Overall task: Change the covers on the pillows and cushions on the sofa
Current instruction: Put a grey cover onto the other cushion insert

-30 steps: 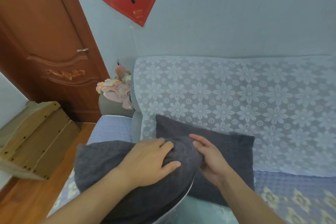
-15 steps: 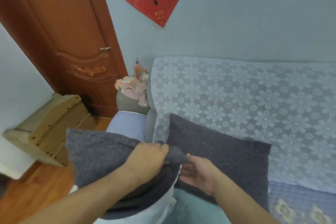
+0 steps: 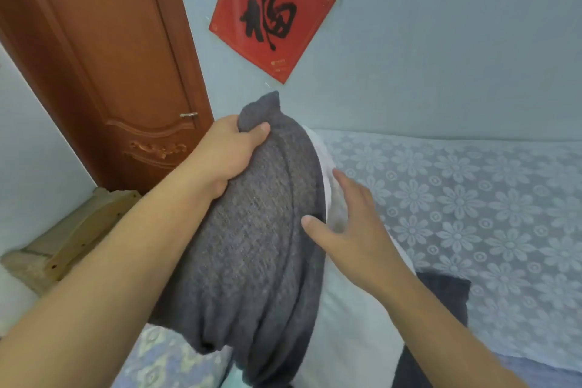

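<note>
I hold a cushion up in front of me, standing on edge over the sofa. Its dark grey knit cover [image 3: 252, 246] is bunched and pulled partly back, baring the white inner pillow [image 3: 352, 318] along the right side. My left hand [image 3: 226, 154] grips the cover's top corner. My right hand [image 3: 349, 224] lies against the white pillow with fingers spread and straight, the thumb at the cover's edge. A second dark grey cushion [image 3: 441, 302] lies on the sofa seat behind my right forearm, mostly hidden.
The sofa back wears a pale lace throw with flower patterns [image 3: 472, 198]. A brown wooden door [image 3: 104, 72] stands at the left, with a light wooden piece [image 3: 72, 236] on the floor below it. A red paper square [image 3: 271, 12] hangs on the wall.
The cushion has been lifted from the seat and tipped upright. The cover has slid back, showing more white pillow. My right hand moved from under the cover's edge onto the white pillow.
</note>
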A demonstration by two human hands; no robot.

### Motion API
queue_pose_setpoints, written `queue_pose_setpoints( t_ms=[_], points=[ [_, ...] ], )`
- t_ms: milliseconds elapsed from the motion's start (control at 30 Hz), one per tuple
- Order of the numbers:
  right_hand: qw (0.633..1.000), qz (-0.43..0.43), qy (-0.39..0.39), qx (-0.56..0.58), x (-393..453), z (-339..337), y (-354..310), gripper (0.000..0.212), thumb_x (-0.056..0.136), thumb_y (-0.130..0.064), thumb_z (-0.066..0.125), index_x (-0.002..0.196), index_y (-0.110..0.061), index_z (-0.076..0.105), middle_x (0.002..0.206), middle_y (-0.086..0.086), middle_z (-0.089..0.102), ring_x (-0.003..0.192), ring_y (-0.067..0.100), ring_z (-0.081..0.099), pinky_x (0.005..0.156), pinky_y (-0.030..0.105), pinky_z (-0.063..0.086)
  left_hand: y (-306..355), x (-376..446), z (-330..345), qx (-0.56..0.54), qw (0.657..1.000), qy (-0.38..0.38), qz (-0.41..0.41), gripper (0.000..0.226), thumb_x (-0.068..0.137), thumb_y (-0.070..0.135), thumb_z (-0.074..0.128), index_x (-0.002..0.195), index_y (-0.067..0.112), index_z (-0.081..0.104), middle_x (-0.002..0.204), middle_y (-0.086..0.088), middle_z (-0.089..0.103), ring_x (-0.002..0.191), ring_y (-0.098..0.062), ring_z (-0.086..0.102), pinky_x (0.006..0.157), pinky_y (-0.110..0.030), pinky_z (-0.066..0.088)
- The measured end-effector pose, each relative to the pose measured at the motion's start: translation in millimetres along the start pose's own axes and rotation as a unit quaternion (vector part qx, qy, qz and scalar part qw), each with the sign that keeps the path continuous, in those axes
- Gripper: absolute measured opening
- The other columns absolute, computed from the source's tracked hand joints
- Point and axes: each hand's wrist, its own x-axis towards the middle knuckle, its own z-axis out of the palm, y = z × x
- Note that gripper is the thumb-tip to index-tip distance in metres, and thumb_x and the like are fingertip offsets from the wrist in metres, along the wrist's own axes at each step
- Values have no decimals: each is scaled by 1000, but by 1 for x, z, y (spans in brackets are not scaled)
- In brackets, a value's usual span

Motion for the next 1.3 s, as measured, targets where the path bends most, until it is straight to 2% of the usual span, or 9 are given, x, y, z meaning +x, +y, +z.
queue_pose_setpoints(
  t_ms=[133,300,533,633,733,867,1000,1167,1300],
  points=[
    [989,-39,53,-132,26,-10,14,68,88,-49,61,149,-40,32,156,-15,25,143,8,21,119,34,21,-44,17,4,-128,987,44,-86,23,96,33,69,112,17,71,105,-3,75,94,-19,73,82,-35,59],
    [954,82,-16,-287,4,-2,148,65,93,-55,44,151,-26,36,158,2,30,144,22,23,120,32,14,-227,18,25,37,965,86,-245,68,81,62,65,125,10,65,116,-13,70,106,-36,66,97,-50,53],
    [884,358,-80,-291,-127,-27,329,90,89,-54,60,158,-32,8,164,16,8,151,34,14,119,43,17,-354,-66,118,224,867,-5,-446,58,105,19,43,153,-9,24,155,-30,32,137,-45,42,112,-47,39],
    [899,345,-12,-269,-146,-33,344,93,85,-42,75,157,-33,18,164,11,11,147,37,24,116,51,28,-351,-93,130,263,896,30,-356,67,105,16,43,161,7,8,167,-17,6,147,-43,25,117,-55,30],
    [872,426,92,-221,-137,-51,353,113,78,-49,80,160,-21,7,166,10,7,151,31,12,119,51,18,-337,-120,125,426,903,9,-54,78,86,-9,55,157,12,30,162,-24,17,146,-46,21,114,-61,29],
    [869,478,111,-67,-123,-81,365,130,65,-59,84,159,-11,9,161,13,27,144,31,33,115,46,33,-316,-163,152,441,816,-266,261,62,71,9,55,131,23,61,130,-2,61,129,-28,50,116,-51,28],
    [896,442,1,-31,-90,-78,333,67,76,-47,82,128,-11,61,125,4,64,102,18,58,81,29,43,-311,-198,185,470,752,-408,219,36,77,34,51,110,25,63,99,5,63,96,-23,59,103,-47,42],
    [942,334,42,-16,-10,-56,255,67,71,-54,80,123,-18,60,115,-5,65,102,17,63,84,35,49,-315,-205,198,555,725,-401,81,43,91,51,41,115,21,60,101,2,69,95,-25,67,88,-43,44],
    [949,301,52,84,47,-27,199,52,73,-40,84,109,-14,57,101,-6,64,92,17,64,82,33,53,-319,-217,187,601,713,-359,48,39,75,62,66,77,23,66,63,6,66,58,-17,64,71,-38,47]
  ],
)
